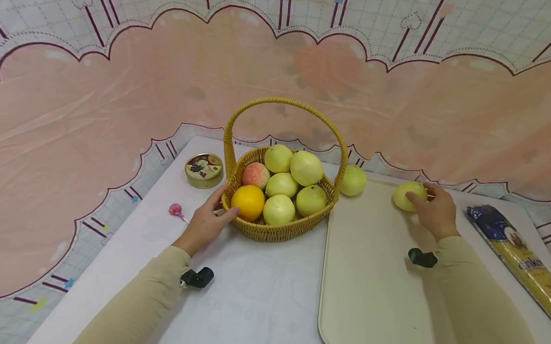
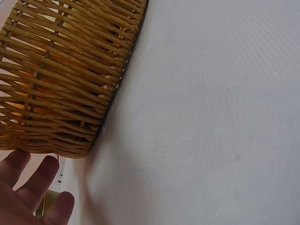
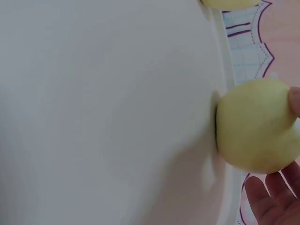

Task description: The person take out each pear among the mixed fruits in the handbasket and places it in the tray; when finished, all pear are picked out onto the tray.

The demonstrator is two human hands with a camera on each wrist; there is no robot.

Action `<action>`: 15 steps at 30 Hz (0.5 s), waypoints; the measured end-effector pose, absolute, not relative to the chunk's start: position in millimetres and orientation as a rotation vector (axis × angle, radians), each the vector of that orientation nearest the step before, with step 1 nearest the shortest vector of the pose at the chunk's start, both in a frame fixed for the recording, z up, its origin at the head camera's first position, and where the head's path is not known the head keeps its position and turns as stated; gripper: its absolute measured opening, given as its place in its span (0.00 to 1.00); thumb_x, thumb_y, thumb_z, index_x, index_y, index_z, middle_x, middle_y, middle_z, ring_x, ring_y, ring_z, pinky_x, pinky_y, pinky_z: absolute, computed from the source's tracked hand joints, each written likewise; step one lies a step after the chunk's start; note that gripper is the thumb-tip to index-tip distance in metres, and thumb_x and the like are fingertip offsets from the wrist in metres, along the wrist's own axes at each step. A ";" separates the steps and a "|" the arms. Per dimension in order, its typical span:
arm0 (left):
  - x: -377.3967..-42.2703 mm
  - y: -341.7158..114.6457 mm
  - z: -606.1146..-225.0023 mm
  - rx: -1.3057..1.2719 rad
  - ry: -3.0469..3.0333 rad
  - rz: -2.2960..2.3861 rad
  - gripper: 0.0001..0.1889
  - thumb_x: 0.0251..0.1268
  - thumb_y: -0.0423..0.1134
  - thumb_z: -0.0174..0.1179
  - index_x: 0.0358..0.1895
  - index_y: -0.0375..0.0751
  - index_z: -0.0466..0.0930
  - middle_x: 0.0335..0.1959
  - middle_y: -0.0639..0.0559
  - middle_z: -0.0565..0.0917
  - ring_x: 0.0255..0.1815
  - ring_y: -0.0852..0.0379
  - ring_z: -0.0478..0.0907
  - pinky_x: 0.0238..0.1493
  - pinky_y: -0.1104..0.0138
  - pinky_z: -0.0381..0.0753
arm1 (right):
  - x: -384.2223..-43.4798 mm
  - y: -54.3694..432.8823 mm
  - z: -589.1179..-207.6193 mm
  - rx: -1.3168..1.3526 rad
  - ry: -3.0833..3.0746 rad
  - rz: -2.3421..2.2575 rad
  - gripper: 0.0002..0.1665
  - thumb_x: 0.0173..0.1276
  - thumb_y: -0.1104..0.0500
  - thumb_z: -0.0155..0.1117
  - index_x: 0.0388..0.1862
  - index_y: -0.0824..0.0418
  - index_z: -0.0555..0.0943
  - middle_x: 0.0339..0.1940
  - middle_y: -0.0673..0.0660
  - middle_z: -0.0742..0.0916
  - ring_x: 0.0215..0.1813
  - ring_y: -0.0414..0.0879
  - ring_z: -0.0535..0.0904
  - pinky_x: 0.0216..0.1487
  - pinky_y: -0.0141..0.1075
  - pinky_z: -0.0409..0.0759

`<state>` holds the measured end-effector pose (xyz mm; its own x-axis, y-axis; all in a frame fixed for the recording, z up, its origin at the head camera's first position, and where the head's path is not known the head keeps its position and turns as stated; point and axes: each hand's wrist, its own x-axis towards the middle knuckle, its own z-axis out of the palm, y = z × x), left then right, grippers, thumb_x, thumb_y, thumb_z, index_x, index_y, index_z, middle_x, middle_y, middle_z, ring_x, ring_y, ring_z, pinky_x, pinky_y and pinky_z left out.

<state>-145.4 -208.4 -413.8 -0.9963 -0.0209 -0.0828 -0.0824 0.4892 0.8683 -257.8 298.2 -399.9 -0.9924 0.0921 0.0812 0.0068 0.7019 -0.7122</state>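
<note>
Along the far edge of the tray [image 1: 374, 277], head view: your right hand [image 1: 436, 210] grasps a pale green fruit [image 1: 405, 197], thumb on its near face, fingers behind. Your left hand [image 1: 205, 223] holds the left rim of the wicker basket [image 1: 270, 235], thumb over the edge by the orange [image 1: 247, 202], other fingers outside. Basket's loaded, so expect some weight; rim is fine for steadying, handle [image 1: 281, 100] is the better hold for lifting.

Left wrist view: fingers spread, tips at the woven wall. Weave looks stiff with slight give (can't read your pressure from here).

Right wrist view: fruit is at the tray's raised edge; can't tell whether it's resting or just clear. Skin looks smooth, likely a bit slick; body probably firm, fairly light, could roll or bruise. Take it round the widest part, thumb opposing fingers, modest squeeze.
</note>
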 end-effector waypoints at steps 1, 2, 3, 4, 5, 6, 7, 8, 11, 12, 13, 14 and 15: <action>-145.4 -208.4 -413.8 -0.094 2.657 1.555 0.41 0.72 0.57 0.57 0.82 0.57 0.48 0.78 0.41 0.60 0.70 0.37 0.64 0.68 0.45 0.68 | -258.1 297.7 -399.8 -0.085 -2.786 1.168 0.42 0.75 0.44 0.58 0.73 0.73 0.64 0.65 0.77 0.73 0.66 0.70 0.67 0.64 0.60 0.68; -145.5 -208.5 -414.0 -0.097 2.658 1.556 0.41 0.72 0.57 0.57 0.82 0.57 0.48 0.78 0.41 0.59 0.71 0.38 0.64 0.68 0.45 0.68 | -258.5 297.3 -399.6 -0.087 -2.780 1.165 0.41 0.75 0.45 0.58 0.73 0.73 0.64 0.65 0.77 0.73 0.66 0.70 0.67 0.64 0.60 0.68; -145.3 -208.6 -414.1 -0.095 2.657 1.557 0.40 0.72 0.57 0.57 0.82 0.56 0.48 0.78 0.42 0.59 0.71 0.38 0.64 0.68 0.45 0.68 | -258.8 297.0 -399.4 -0.091 -2.775 1.164 0.41 0.75 0.45 0.58 0.73 0.73 0.64 0.64 0.77 0.73 0.66 0.70 0.67 0.64 0.60 0.68; -145.2 -208.7 -414.4 -0.094 2.655 1.557 0.40 0.72 0.57 0.57 0.82 0.56 0.48 0.78 0.42 0.59 0.71 0.38 0.63 0.68 0.45 0.67 | -259.1 296.5 -399.2 -0.096 -2.773 1.160 0.40 0.75 0.46 0.58 0.73 0.73 0.64 0.64 0.77 0.73 0.66 0.70 0.67 0.64 0.60 0.68; -145.1 -208.8 -414.7 -0.096 2.653 1.560 0.40 0.72 0.56 0.57 0.82 0.56 0.48 0.78 0.42 0.59 0.72 0.38 0.63 0.69 0.45 0.67 | -259.3 296.0 -399.0 -0.099 -2.771 1.153 0.40 0.75 0.46 0.58 0.72 0.73 0.65 0.64 0.77 0.73 0.66 0.70 0.67 0.65 0.60 0.67; -145.0 -208.9 -415.0 -0.098 2.652 1.563 0.40 0.72 0.56 0.57 0.81 0.56 0.49 0.78 0.42 0.59 0.72 0.38 0.63 0.69 0.45 0.67 | -259.4 295.4 -398.6 -0.106 -2.769 1.153 0.39 0.76 0.46 0.58 0.72 0.74 0.65 0.64 0.77 0.73 0.66 0.70 0.67 0.65 0.60 0.67; -145.0 -209.0 -415.4 -0.100 2.651 1.565 0.40 0.73 0.56 0.57 0.81 0.56 0.49 0.78 0.43 0.59 0.72 0.39 0.63 0.69 0.45 0.66 | -259.5 294.7 -398.2 -0.114 -2.767 1.152 0.39 0.76 0.47 0.57 0.72 0.74 0.65 0.64 0.77 0.73 0.66 0.70 0.67 0.65 0.60 0.66; -144.9 -209.0 -415.5 -0.099 2.651 1.566 0.40 0.73 0.56 0.57 0.81 0.56 0.49 0.78 0.43 0.59 0.72 0.39 0.62 0.69 0.45 0.66 | -259.4 293.8 -397.5 -0.122 -2.765 1.155 0.39 0.76 0.47 0.57 0.72 0.74 0.65 0.64 0.77 0.73 0.66 0.70 0.67 0.66 0.61 0.65; -144.9 -208.8 -415.4 -0.095 2.654 1.572 0.40 0.72 0.56 0.58 0.81 0.56 0.49 0.78 0.42 0.59 0.72 0.39 0.62 0.69 0.46 0.66 | -259.3 291.2 -395.7 -0.154 -2.759 1.164 0.38 0.76 0.48 0.56 0.72 0.74 0.65 0.65 0.77 0.73 0.66 0.70 0.66 0.67 0.61 0.64; -144.9 -208.6 -415.2 -0.094 2.655 1.575 0.40 0.72 0.56 0.58 0.81 0.56 0.49 0.78 0.42 0.60 0.72 0.39 0.63 0.69 0.45 0.66 | -259.3 290.6 -395.2 -0.161 -2.754 1.165 0.37 0.76 0.48 0.56 0.72 0.74 0.65 0.65 0.77 0.73 0.66 0.70 0.66 0.67 0.61 0.64; -144.9 -208.6 -415.0 -0.093 2.655 1.577 0.40 0.72 0.56 0.58 0.81 0.56 0.50 0.77 0.42 0.60 0.72 0.39 0.63 0.69 0.45 0.66 | -259.2 289.9 -394.6 -0.168 -2.751 1.164 0.37 0.76 0.49 0.56 0.72 0.74 0.65 0.65 0.77 0.73 0.66 0.70 0.66 0.67 0.61 0.63; -144.9 -208.5 -414.9 -0.093 2.657 1.577 0.40 0.72 0.56 0.58 0.81 0.56 0.50 0.77 0.41 0.60 0.72 0.38 0.63 0.69 0.45 0.66 | -259.3 289.6 -394.4 -0.173 -2.747 1.164 0.36 0.76 0.49 0.56 0.71 0.74 0.66 0.65 0.77 0.74 0.66 0.70 0.66 0.68 0.61 0.63; -145.0 -208.5 -414.8 -0.092 2.658 1.577 0.40 0.72 0.55 0.59 0.81 0.56 0.50 0.77 0.41 0.61 0.71 0.38 0.64 0.69 0.45 0.66 | -259.4 289.4 -394.3 -0.177 -2.741 1.162 0.36 0.76 0.50 0.56 0.71 0.74 0.66 0.65 0.77 0.74 0.66 0.69 0.66 0.68 0.60 0.63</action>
<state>-145.0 -208.5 -414.8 -0.9970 -0.0255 -0.0731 -0.0764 0.4782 0.8749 -259.4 289.4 -394.3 -0.9804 0.1701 0.0996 0.0467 0.6912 -0.7211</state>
